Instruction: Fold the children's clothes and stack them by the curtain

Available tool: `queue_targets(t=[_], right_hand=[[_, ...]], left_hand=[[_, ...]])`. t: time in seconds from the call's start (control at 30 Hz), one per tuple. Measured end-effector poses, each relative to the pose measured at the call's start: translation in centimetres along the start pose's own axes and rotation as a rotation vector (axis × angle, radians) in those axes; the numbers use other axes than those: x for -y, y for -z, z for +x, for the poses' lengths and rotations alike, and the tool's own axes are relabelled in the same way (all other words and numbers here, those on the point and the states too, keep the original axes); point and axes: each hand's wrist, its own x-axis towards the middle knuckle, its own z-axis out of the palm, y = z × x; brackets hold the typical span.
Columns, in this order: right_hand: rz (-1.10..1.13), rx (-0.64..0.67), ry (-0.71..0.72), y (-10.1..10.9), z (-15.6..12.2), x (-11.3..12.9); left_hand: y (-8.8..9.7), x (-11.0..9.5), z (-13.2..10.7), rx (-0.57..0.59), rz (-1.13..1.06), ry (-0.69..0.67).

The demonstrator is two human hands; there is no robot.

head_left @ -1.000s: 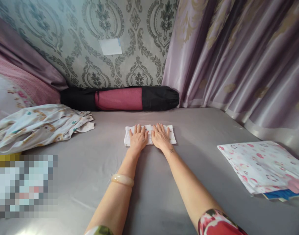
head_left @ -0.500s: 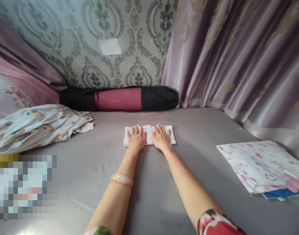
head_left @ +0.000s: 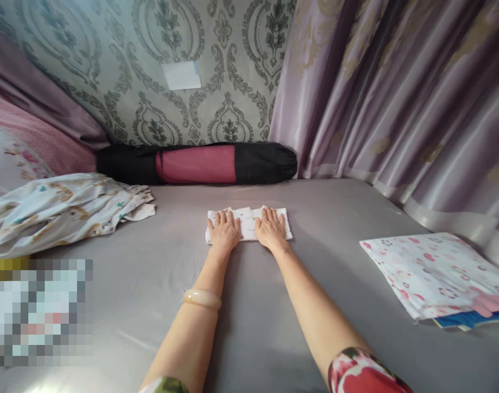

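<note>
A small folded white cloth [head_left: 248, 217] with a faint print lies on the grey bed sheet [head_left: 249, 305] straight ahead. My left hand [head_left: 223, 231] rests flat on its left half, fingers stretched out and slightly apart. My right hand [head_left: 270, 230] lies flat on its right half, fingers likewise spread. A narrow strip of cloth shows between the two hands. A pale bangle [head_left: 202, 298] sits on my left forearm.
A black and pink rolled bag [head_left: 196, 163] lies against the patterned wall. A crumpled printed garment pile [head_left: 61, 206] is at the left. Folded floral cloths [head_left: 437, 273] are stacked at the right. Purple curtains [head_left: 396, 93] hang along the right side.
My two hands have slid slightly apart on the folded cloth, the left one leftward, so more cloth shows between them. The view has shifted a little.
</note>
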Motion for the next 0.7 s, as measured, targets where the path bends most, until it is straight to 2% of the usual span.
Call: queue_targets(t=[0.13, 0.27, 0.43, 0.7], right_hand=[[0.018, 0.053, -0.018, 0.7, 0.4, -0.3], [-0.023, -0.031, -0.07, 1.1, 0.7, -1.4], [-0.069, -0.024, -0.117, 0.4, 0.6, -2.5], [-0.051, 0.0, -0.123, 0.4, 0.7, -2.5]], left_hand=[[0.6, 0.0, 0.0, -0.009, -0.012, 0.007], [0.9, 0.6, 0.2, -0.124, -0.001, 0.058], [0.1, 1.6, 0.3, -0.016, -0.013, 0.079], [-0.2, 1.7, 0.4, -0.019, -0.017, 0.078]])
